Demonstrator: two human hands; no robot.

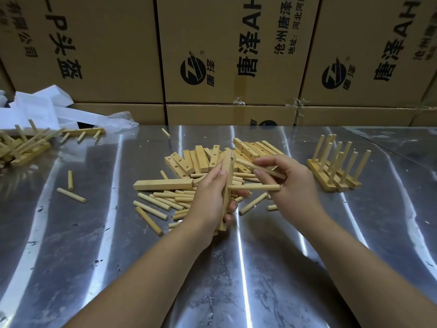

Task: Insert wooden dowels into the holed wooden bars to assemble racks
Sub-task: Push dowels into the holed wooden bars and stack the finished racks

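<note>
Wooden bar (pixel 228 162): gripped on edge by left hand (pixel 208 200), long axis pointing away; free dowel (pixel 262 168) pinched by right hand (pixel 293 185), just right of bar, tip toward its far end (seated dowel (pixel 254 187) juts nearer).

— What writing can be read?
— The middle carton (pixel 220 95) carries large black "唐泽AH", turned sideways, with smaller "沧州唐泽" and "地址:河北河" beside it, and a round black logo (pixel 192 72) marked "唐泽"
— And the other two?
— The right carton (pixel 354 27) repeats "唐泽AH" and the logo; the left carton (pixel 113 67) shows "-P头盔" and "公司"
</note>
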